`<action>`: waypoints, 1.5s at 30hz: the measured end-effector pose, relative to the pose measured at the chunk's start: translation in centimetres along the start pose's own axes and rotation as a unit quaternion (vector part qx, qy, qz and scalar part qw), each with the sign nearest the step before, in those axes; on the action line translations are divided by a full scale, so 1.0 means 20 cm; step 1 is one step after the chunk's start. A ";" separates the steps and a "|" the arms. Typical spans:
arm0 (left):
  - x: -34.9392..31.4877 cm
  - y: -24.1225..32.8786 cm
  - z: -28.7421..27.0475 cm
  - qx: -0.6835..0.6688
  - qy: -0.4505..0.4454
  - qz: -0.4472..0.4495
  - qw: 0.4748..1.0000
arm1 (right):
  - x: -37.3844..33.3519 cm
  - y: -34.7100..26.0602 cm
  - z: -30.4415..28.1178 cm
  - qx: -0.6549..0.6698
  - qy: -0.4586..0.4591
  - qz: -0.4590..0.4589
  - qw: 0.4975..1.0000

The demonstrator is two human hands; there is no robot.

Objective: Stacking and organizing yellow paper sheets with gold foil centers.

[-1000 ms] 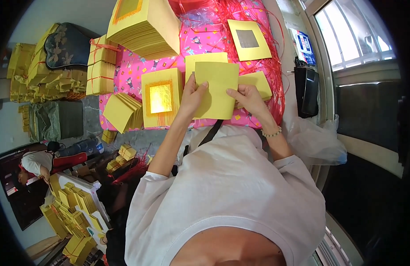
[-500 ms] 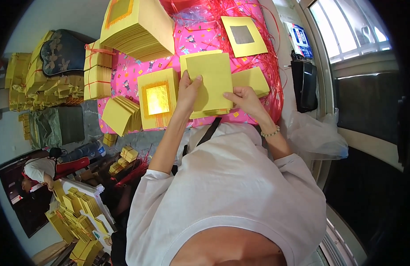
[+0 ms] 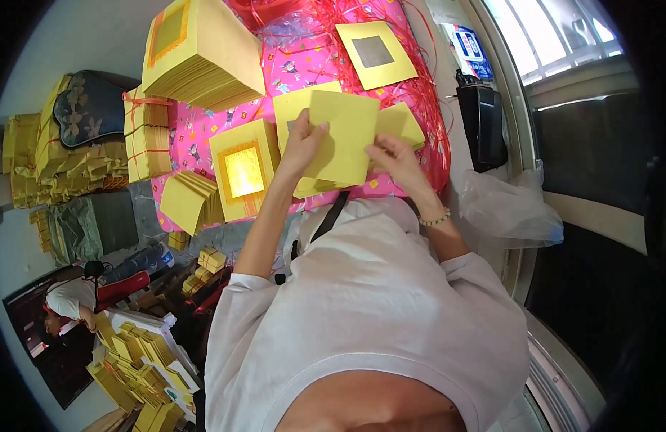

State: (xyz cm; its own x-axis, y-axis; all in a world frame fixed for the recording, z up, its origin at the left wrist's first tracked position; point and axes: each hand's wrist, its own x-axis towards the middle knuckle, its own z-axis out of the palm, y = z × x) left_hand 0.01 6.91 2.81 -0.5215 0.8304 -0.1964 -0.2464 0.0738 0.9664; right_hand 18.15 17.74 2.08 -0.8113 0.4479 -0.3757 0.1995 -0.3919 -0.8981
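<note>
My left hand point(image 3: 301, 148) is closed on the left edge of a yellow paper sheet point(image 3: 346, 137), its thumb lying over the front. The sheet is tilted and slightly bowed, raised above other yellow paper point(image 3: 289, 108). At the sheet's lower right edge, the curled fingers of my right hand point(image 3: 399, 163) pinch the paper; their tips are partly hidden. Just left of my left hand lies a stack of yellow paper with a shiny gold square point(image 3: 243, 173) on top. More yellow sheets point(image 3: 405, 124) show behind my right hand.
A tall yellow paper stack point(image 3: 217, 61) stands at the far left of the pink patterned table cover point(image 3: 286, 68). Red plastic strands point(image 3: 426, 108) run along the right side. A sheet with a grey square point(image 3: 372, 52) lies far right. At left, a person point(image 3: 72, 297) sits.
The held sheet has tilted and lifted at its right side, uncovering more paper beneath at left. My right hand has shifted slightly right and down. The whole view has turned a little.
</note>
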 end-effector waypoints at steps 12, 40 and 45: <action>0.43 -0.09 0.22 0.419 -0.154 0.066 0.892 | 0.04 0.15 -0.27 0.078 0.234 -0.048 0.968; 0.45 -0.50 0.40 0.661 -0.154 0.051 0.733 | 0.06 0.42 -0.31 -0.397 0.463 -0.207 0.765; 0.42 -0.45 0.42 0.660 -0.115 0.210 0.712 | 0.02 0.36 -0.32 -0.583 0.349 -0.171 0.713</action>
State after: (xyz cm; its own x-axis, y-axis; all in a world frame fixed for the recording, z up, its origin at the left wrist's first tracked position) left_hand 4.65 17.91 -6.22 -0.1370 0.9897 0.0411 0.9537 0.1206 0.2755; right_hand 22.72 20.25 -6.03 -0.5327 0.8072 0.2544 0.7070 0.5896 -0.3905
